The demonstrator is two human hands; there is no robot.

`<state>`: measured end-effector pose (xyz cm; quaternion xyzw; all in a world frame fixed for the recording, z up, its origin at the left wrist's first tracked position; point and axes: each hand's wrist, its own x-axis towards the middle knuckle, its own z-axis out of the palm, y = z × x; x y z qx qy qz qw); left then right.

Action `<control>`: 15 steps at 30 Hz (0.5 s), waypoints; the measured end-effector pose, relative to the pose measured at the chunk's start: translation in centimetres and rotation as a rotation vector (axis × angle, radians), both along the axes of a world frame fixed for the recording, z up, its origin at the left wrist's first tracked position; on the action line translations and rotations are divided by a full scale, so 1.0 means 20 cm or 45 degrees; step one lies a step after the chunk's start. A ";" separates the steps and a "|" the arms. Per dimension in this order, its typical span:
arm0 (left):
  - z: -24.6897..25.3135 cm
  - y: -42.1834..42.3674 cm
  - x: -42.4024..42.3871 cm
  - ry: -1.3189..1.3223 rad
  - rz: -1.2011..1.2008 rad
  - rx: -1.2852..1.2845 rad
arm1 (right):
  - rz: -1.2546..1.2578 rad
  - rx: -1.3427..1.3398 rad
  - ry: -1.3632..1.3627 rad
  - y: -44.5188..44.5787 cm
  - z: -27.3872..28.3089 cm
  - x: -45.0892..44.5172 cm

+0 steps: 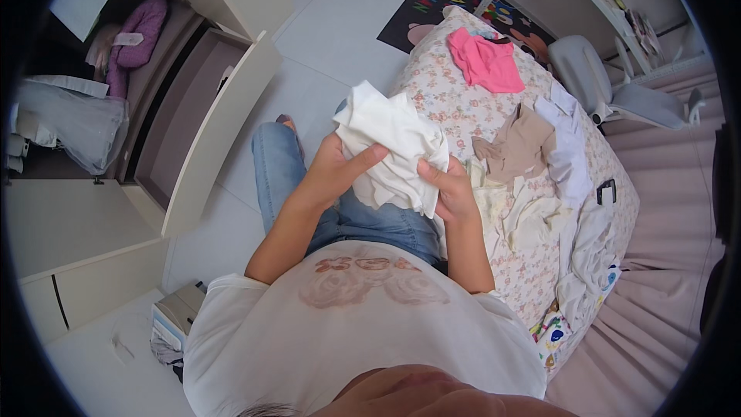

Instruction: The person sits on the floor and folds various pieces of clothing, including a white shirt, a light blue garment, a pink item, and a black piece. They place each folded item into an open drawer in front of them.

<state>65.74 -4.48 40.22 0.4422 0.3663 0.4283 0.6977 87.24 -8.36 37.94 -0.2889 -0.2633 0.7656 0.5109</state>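
Observation:
A bunched white cloth garment (393,139) is held up in front of me, above my lap. My left hand (341,165) grips its left side, with the thumb lying across the front of the fabric. At the lower right edge, my right hand (448,185) pinches it between thumb and fingers. The cloth is crumpled and partly folded, so its exact kind cannot be told. To my right, a beige garment (518,142) and a cream garment (532,214) lie loose on the floral bedspread (503,284); my right hand is nearest to these.
A pink garment (486,61), a pale blue-white shirt (564,145) and a greyish-white garment (590,249) lie on the bed. On my left, an open drawer (191,110) juts from a wardrobe. A grey chair (613,87) and a dark patterned mat (422,8) are beyond the bed.

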 end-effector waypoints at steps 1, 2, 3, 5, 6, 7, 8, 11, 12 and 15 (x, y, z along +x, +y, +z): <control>0.00 0.00 0.00 0.007 0.010 0.035 | 0.001 0.000 -0.024 0.00 -0.01 0.00; 0.01 0.01 0.00 0.013 0.021 0.070 | 0.003 0.000 -0.048 0.00 -0.02 -0.01; 0.01 0.02 0.00 0.020 0.032 0.107 | 0.005 0.001 -0.072 0.01 -0.02 -0.01; 0.05 0.04 0.01 -0.027 0.032 0.204 | -0.013 -0.017 -0.127 0.01 -0.01 -0.02; 0.07 0.04 0.01 -0.050 0.032 0.251 | -0.022 -0.027 -0.154 0.02 0.00 -0.03; 0.06 0.05 0.00 -0.009 0.042 0.276 | -0.049 -0.036 -0.197 0.02 0.01 -0.04; 0.06 0.06 -0.02 0.033 0.053 0.302 | -0.075 -0.045 -0.240 0.03 0.03 -0.06; 0.07 0.07 -0.07 0.029 0.076 0.260 | -0.138 -0.018 -0.339 0.05 0.05 -0.09; 0.07 0.07 -0.09 0.006 0.085 0.228 | -0.154 0.001 -0.367 0.06 0.06 -0.10; -0.04 0.09 -0.25 0.272 -0.073 0.206 | -0.126 0.064 -0.613 0.09 0.00 -0.11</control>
